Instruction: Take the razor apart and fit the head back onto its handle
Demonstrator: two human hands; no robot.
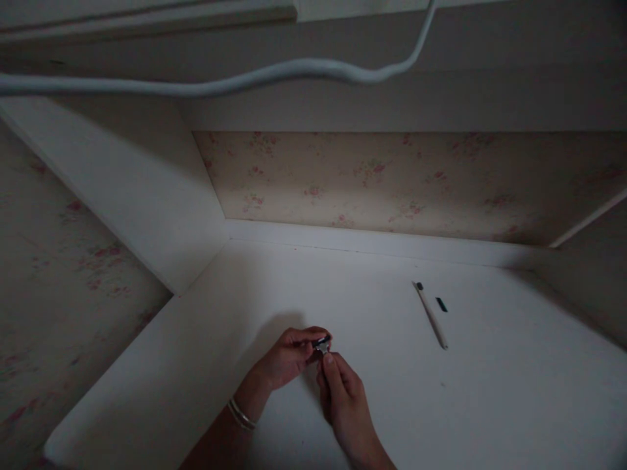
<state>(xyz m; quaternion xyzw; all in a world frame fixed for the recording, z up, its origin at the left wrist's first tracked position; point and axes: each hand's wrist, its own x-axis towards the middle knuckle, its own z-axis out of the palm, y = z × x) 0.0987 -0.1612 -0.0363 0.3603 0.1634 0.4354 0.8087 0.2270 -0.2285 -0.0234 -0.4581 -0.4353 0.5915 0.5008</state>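
My left hand (289,356) pinches a small black bar (321,341) between thumb and fingers, just above the white desktop. Against the bar sits a small silver metal piece (322,348), which narrows down toward my right hand (345,398). The right thumb and curled fingers are closed on that silver piece, and most of it is hidden in the grip. The two parts touch; whether they are joined I cannot tell. To the right of both hands lie a slim white pen-like stick (431,318) with a dark end and a small dark flat strip (441,305).
The white desktop (196,372) meets a raised white ledge (367,243) at the back. White panels (142,189) stand at the sides, and a shelf (343,108) overhangs. A white cable (294,68) crosses high in front. Floral wallpaper (367,176) covers the wall.
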